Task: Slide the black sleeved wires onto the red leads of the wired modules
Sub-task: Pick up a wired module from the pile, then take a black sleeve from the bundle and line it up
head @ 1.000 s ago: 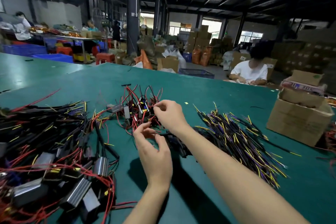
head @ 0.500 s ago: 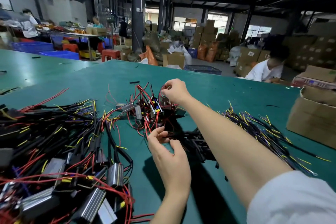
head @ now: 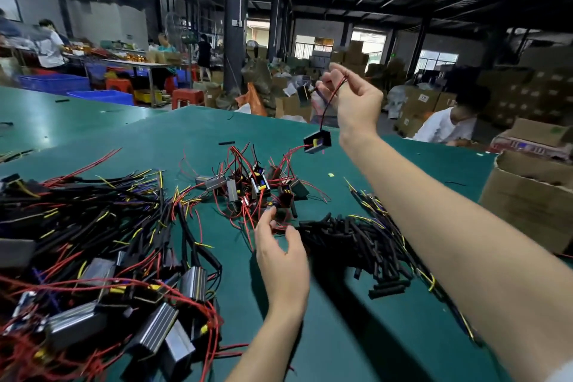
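- Biggest change from half a second back: the right hand (head: 353, 99) was down in the small tangle of modules, and now it's up around 1 o'clock, well clear of the table (head: 155, 139).
- It pinches a thin red lead (head: 329, 102) between thumb and fingertips, other fingers loosely curled. A small black boxy module (head: 317, 142) dangles off that lead in mid-air, tilted, with a yellow bit on its face.
- Left hand (head: 280, 254) has barely moved, sitting near 6 o'clock, fingers half curled, thumb and forefinger closing on a dark tube end (head: 279, 217). Can't tell if it's really gripped, it's blurry there.
- Going left to right: at 8 o'clock a big heap (head: 93, 257) of ribbed silver metal casings mixed with red wires, yellow tips and matte black sleeving.
- Dead centre, the smaller cluster of modules (head: 248, 186), glossy red leads sticking out every way.
- Just right of the left hand, a pile of black sleeved wires (head: 356, 245), stubby, matte, tube-shaped, some with yellow and purple strands.
- At 3 o'clock, a plain brown cardboard box (head: 527, 205), flaps open.
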{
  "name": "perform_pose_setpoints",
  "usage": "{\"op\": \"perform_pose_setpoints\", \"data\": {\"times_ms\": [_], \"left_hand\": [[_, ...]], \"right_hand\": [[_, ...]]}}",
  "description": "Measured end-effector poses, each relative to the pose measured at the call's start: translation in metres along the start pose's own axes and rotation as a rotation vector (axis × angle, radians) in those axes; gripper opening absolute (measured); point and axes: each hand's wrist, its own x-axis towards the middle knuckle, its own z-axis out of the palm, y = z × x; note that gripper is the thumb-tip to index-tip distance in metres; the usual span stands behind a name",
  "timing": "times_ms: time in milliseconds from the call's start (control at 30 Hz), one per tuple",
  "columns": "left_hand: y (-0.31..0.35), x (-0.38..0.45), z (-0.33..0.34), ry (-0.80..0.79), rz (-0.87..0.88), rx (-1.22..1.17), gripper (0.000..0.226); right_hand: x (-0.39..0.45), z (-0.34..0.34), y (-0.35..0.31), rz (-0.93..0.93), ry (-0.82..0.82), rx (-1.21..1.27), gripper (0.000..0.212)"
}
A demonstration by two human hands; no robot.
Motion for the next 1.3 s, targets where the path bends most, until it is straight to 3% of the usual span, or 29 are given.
{"op": "perform_pose_setpoints", "data": {"times_ms": [200, 333, 467, 600, 733, 833, 900, 1000, 1067, 1300], "left_hand": [[0.007, 0.006, -0.002, 0.045, -0.069, -0.294, 0.018], [0.014, 0.011, -0.005, -0.116, -0.281, -0.583, 0.021], [0.022, 0.006, -0.006, -0.321, -0.412, -0.643, 0.036], [0.043, -0.009, -0.001, -0.673, -0.506, -0.478, 0.039], [0.046, -0.032, 0.002, -0.908, -0.242, -0.093, 0.015], [0.034, -0.041, 0.000, -0.896, -0.078, 0.130, 0.007], [0.029, -0.044, 0.000, -0.808, -0.029, 0.216, 0.010], [0.025, -0.044, 0.001, -0.686, -0.041, 0.169, 0.013], [0.023, -0.046, 0.002, -0.689, -0.015, 0.145, 0.013], [0.016, -0.048, 0.006, -0.638, 0.197, 0.207, 0.010]], "right_hand": [[-0.042, -0.032, -0.058, 0.019, -0.123, -0.061, 0.014], [-0.080, -0.068, -0.069, 0.313, -0.164, -0.033, 0.016], [-0.125, -0.109, -0.051, 0.601, -0.100, 0.006, 0.020], [-0.162, -0.139, -0.023, 0.774, 0.006, 0.007, 0.016], [-0.182, -0.159, -0.001, 0.667, 0.083, -0.118, 0.008], [-0.183, -0.172, 0.002, 0.565, 0.062, -0.261, 0.006], [-0.179, -0.182, 0.000, 0.538, -0.019, -0.298, 0.006], [-0.174, -0.194, -0.004, 0.532, -0.071, -0.278, 0.018], [-0.172, -0.197, -0.004, 0.558, -0.067, -0.254, 0.023], [-0.174, -0.199, 0.007, 0.569, -0.068, -0.132, 0.018]]}}
